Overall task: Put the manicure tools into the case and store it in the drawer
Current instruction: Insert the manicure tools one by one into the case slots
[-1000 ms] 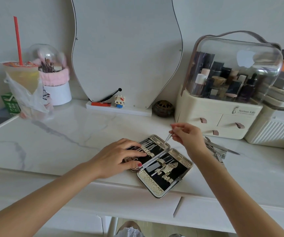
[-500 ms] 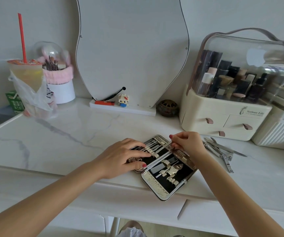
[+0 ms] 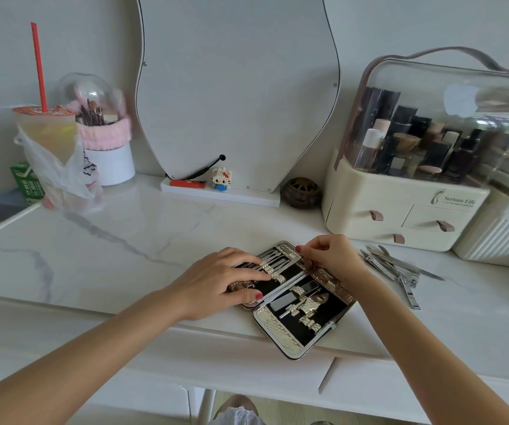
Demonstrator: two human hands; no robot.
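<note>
A white marble-patterned vanity top [image 3: 124,240] with faint grey veins runs wall to wall under a wavy-edged mirror [image 3: 235,87] that stands on a slim white base. The manicure case [image 3: 293,302] lies open flat at the front edge of the top, its two halves hinged at an angle: shiny metal rims, a gold woven-textured border, black lining crossed by gold elastic loops. Slim steel tools sit under the loops in both halves.

The left hand [image 3: 219,283] lies flat, palm down, on the far-left half of the case, fingers spread over the tools and the red-nailed thumb pressing the rim near the hinge; it grips nothing. The right hand [image 3: 330,256] is curled at the top edge of the case, fingertips pinched together on the tool row there; what it pinches is too small to make out.

Just right of the case, loose manicure tools [image 3: 397,268] lie in a crossed heap on the marble: nail clippers and long thin steel blades.

Behind them stands a cream cosmetics organizer [image 3: 400,210] with a clear domed lid, small drawers with leather-like pulls, and dark bottles inside. On the left are an iced drink cup [image 3: 45,133] with a red straw in a thin plastic bag, and a brush holder [image 3: 106,148] banded in pink fluff. A drawer front [image 3: 400,384] shows below the top at right.
</note>
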